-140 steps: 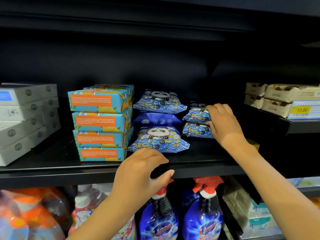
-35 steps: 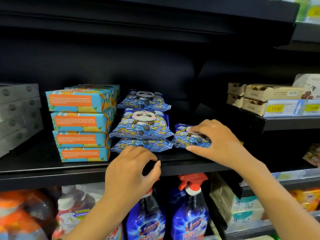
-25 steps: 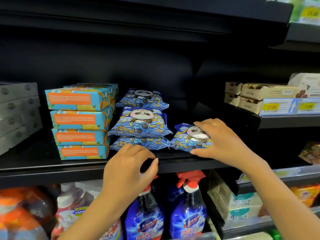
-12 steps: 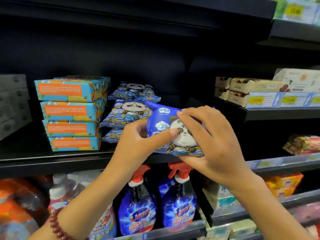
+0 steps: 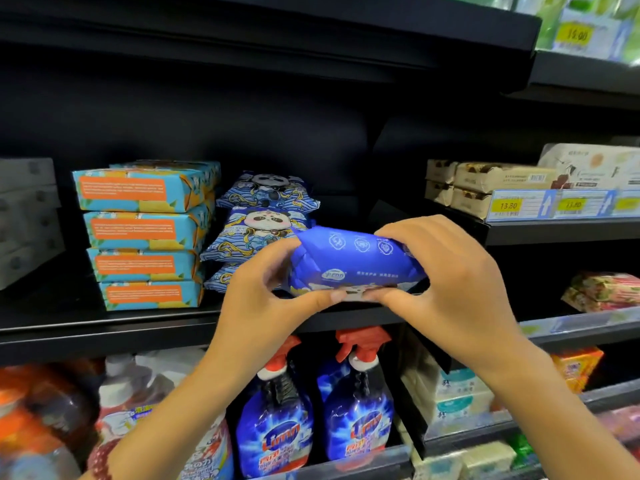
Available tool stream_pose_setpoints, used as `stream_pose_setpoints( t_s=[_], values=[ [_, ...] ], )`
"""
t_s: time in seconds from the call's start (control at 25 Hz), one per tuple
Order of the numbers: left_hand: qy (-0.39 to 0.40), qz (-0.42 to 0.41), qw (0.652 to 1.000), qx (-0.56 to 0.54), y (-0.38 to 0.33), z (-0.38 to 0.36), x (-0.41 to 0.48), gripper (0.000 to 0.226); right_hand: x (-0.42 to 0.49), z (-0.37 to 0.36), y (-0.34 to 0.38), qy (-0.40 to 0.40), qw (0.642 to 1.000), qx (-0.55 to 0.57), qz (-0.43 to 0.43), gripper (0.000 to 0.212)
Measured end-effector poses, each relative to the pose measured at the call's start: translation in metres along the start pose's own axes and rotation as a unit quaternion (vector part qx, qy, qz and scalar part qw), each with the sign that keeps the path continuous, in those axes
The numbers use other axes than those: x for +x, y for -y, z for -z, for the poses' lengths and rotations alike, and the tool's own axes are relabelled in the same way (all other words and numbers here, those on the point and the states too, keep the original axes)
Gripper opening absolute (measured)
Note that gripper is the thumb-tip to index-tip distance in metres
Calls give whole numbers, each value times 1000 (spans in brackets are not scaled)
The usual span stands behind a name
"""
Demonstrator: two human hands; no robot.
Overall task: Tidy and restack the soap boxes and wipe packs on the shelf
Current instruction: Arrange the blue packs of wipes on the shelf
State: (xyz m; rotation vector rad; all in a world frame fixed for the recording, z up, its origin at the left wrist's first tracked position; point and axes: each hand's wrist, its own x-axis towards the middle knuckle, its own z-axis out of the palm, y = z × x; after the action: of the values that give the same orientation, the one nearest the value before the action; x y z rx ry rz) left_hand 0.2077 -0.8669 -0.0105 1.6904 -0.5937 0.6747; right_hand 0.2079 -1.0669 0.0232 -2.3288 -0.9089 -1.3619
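A blue wipe pack (image 5: 353,261) is held in the air in front of the black shelf (image 5: 104,327), its plain blue back side facing me. My left hand (image 5: 263,299) grips its left end and my right hand (image 5: 450,282) grips its right end, thumbs underneath. Behind it a stack of three panda wipe packs (image 5: 259,223) rests on the shelf. To their left stands a stack of several teal and orange soap boxes (image 5: 142,233).
Grey boxes (image 5: 27,220) sit at the far left of the shelf. Beige boxes (image 5: 485,185) with yellow price tags are on the right-hand shelf. Blue spray bottles (image 5: 356,410) with red triggers stand on the shelf below my hands.
My right hand lifted the single pack off the shelf, my left hand left the shelf edge and joined it, and the pack has turned from its panda face to its plain blue back.
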Motion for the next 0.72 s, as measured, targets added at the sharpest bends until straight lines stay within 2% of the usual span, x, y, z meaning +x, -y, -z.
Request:
stream_pose_setpoints(
  t_s=[0.08,0.16,0.24,0.32,0.4,0.48,0.52,0.64,0.72],
  values=[
    [-62,25,998,5,2,3,-1,45,-7,-3,-2,-81,996,-39,9,38],
    [-111,88,990,-9,0,4,0,36,-12,-6,-5,-149,985,-81,44,30],
    [-58,205,974,-80,-6,1,3,50,-15,-11,-4,-184,973,-106,95,27],
    [41,308,936,-168,-12,-3,5,60,-16,-18,-2,-199,961,-126,147,21],
    [74,343,906,-237,-15,-7,6,44,-19,-23,-4,-195,956,-127,177,13],
    [51,335,895,-290,-14,-8,7,35,-22,-23,-10,-170,962,-101,188,14],
    [37,318,902,-290,-11,-8,7,33,-24,-21,-14,-152,966,-85,192,16],
    [5,223,944,-244,-3,-10,6,20,-28,-11,-19,-105,973,-42,199,24],
    [-12,125,975,-182,0,-10,4,25,-26,-4,-18,-99,978,-19,183,32]
  ],
)
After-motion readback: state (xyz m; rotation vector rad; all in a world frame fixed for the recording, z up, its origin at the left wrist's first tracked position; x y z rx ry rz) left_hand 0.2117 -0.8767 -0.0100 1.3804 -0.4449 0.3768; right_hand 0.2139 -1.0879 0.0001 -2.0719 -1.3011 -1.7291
